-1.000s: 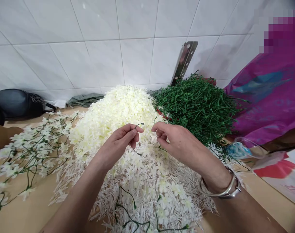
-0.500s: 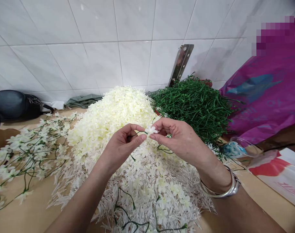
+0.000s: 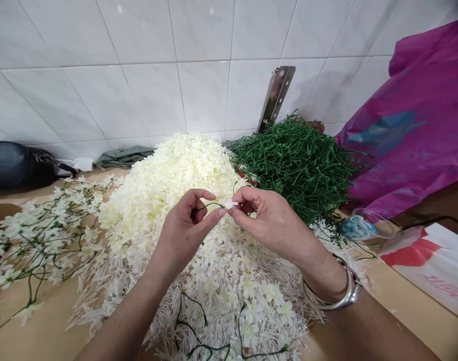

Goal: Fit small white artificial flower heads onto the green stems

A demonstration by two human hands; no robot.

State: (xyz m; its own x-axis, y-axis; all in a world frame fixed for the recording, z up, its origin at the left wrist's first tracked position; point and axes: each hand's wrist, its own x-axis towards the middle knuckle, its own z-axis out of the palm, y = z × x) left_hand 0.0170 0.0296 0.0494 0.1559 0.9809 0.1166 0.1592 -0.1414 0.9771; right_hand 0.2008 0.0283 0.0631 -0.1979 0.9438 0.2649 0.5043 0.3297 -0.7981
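Observation:
My left hand [image 3: 185, 225] pinches a thin green wire stem [image 3: 206, 205] between thumb and fingers. My right hand [image 3: 268, 218] pinches a small cream fabric flower [image 3: 227, 203] and holds it against the tip of that stem. Both hands hover over a big heap of loose cream flowers [image 3: 176, 173] and white stamen pieces [image 3: 229, 296]. A silver bangle [image 3: 343, 296] sits on my right wrist.
A pile of green wire stems [image 3: 300, 160] lies behind my right hand. Finished flower sprigs [image 3: 40, 235] are spread at the left. A black bag [image 3: 16, 165], a metal bracket [image 3: 276, 95], a magenta plastic bag [image 3: 413, 130] and a printed bag [image 3: 428, 265] ring the wooden table.
One second ago the stem tip was bare and my right hand was apart from it. Now the right hand has brought a flower onto the stem tip; the hands meet.

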